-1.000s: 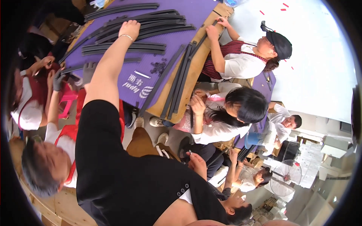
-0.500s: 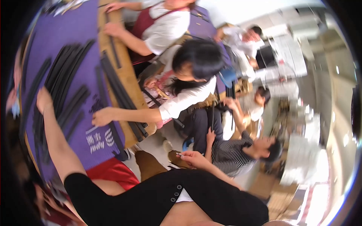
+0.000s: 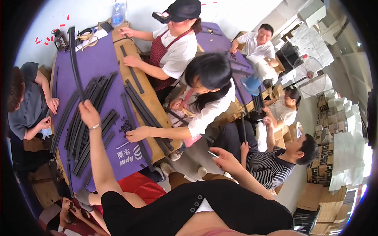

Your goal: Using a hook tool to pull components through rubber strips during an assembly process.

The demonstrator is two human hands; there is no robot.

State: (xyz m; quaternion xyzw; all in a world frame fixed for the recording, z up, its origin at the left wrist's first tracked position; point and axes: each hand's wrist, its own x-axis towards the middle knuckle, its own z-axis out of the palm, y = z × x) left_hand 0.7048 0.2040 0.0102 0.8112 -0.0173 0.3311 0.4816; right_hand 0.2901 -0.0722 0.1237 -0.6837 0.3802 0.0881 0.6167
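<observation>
Slanting above the purple-topped wooden bench [image 3: 100, 59], a long, narrow, matte-black strip [image 3: 75, 63] points away from the person holding it. From here its long axis runs nearly straight outward, leaning slightly left, and its free end shows between a small dark bottle [image 3: 60, 40] and a coiled tan cord [image 3: 87, 38] at the bench's far side. Where its near end finishes I cannot tell; the hand and the strips below confuse it.

As for writing, there is white lettering [image 3: 126, 154] with a round, striped white emblem [image 3: 138, 151] on the purple surface near its closest corner, turned askew from my view. I see none on the strip itself.

The strip looks flat, plain and gently bowed, its far end cut square. The person's left hand [image 3: 89, 114], a thin bracelet [image 3: 94, 127] at its wrist, has its fingers wrapped around the lower part, over a fanned pile of matching black strips [image 3: 98, 92]; whether it touches the pile is unclear. The right hand [image 3: 227, 161], off the bench and in front of the body, pinches a thin, pale, stick-like object [image 3: 213, 154], too small to identify.

Across the bench, a co-worker's hand [image 3: 138, 134] rests just beside a cluster of tiny black pieces [image 3: 125, 125], near more black strips [image 3: 145, 112] along the bare wooden edge.
</observation>
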